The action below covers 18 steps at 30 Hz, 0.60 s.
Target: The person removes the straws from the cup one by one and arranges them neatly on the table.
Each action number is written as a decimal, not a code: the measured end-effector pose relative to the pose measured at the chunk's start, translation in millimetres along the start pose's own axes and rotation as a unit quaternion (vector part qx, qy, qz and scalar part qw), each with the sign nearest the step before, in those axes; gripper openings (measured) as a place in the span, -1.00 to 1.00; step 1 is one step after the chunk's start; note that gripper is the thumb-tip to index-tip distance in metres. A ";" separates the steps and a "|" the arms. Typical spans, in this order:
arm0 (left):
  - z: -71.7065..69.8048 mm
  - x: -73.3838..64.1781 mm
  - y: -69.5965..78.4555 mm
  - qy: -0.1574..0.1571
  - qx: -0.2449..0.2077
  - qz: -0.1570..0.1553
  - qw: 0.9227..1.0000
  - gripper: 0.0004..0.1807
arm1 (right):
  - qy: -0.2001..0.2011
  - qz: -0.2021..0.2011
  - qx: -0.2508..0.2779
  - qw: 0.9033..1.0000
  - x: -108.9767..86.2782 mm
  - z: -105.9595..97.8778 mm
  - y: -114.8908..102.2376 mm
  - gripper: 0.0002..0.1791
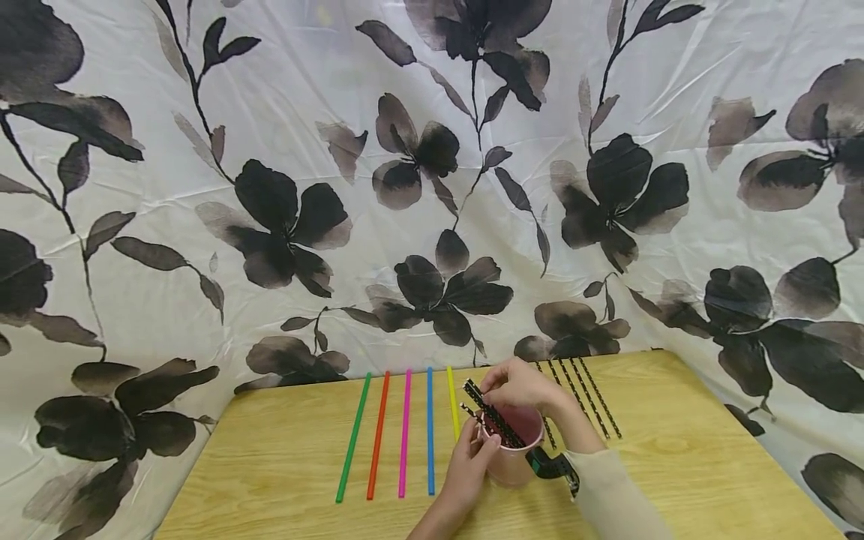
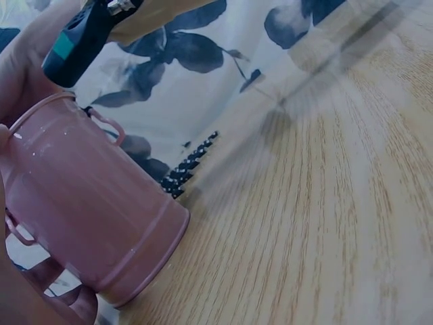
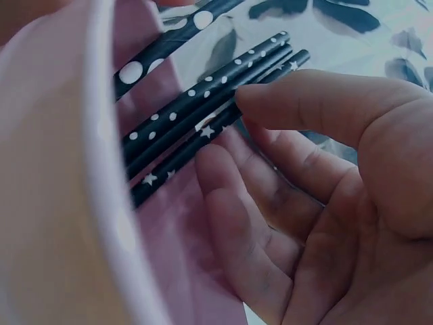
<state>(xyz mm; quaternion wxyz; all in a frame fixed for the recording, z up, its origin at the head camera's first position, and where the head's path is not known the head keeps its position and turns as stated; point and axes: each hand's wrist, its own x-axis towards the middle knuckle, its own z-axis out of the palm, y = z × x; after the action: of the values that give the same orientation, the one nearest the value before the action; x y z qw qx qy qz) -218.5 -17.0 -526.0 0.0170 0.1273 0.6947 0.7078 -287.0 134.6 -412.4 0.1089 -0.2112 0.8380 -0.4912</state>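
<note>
A pink metal pot (image 1: 511, 471) with small side handles stands on the wooden table. My left hand (image 1: 467, 466) grips its left side, thumb near the rim; in the left wrist view, fingers (image 2: 71, 298) wrap low around the pot wall. Over the mouth, my right hand (image 1: 525, 386) pinches several black straws (image 1: 501, 424) patterned in white, which lean to the left with their lower ends inside the pot. In the right wrist view, small dots and stars mark the pinched straws (image 3: 203, 91). A straw with large white dots (image 3: 169, 44) leans apart from them.
Left of the pot lie a green straw (image 1: 354, 438), a red straw (image 1: 379, 435), a pink straw (image 1: 405, 433), a blue straw (image 1: 430, 431) and a yellow straw (image 1: 454, 401). Several black patterned straws (image 1: 584, 396) lie to the right. A floral cloth (image 1: 432, 187) hangs behind the table.
</note>
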 end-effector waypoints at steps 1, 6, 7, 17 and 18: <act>0.4 0.0 -0.5 0.001 -0.002 0.003 1.000 -0.42 | 0.001 -0.001 0.003 1.000 0.2 0.0 0.3 -0.94; 1.3 0.6 -2.6 0.002 -0.005 0.001 1.000 -0.42 | 0.014 0.010 0.029 0.999 2.7 -1.5 3.7 -0.88; 1.3 0.6 -2.7 0.000 -0.006 0.000 1.000 -0.42 | 0.019 0.013 0.034 0.999 2.7 -1.7 4.2 -0.88; 0.8 -1.3 -1.4 0.007 0.002 -0.008 1.000 -0.28 | 0.107 -0.032 0.125 0.986 1.8 -22.8 -11.2 -0.82; 1.0 -1.4 -1.1 0.008 0.000 -0.007 1.000 -0.28 | 0.115 -0.043 0.138 0.983 1.7 -26.8 -13.0 -0.83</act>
<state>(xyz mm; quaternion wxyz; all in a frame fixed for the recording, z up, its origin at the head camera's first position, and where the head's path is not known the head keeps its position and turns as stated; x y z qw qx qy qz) -217.2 -16.2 -527.2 0.0166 0.1165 0.6960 0.7083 -295.7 149.1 -387.9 0.0181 -0.1723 0.7593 -0.6272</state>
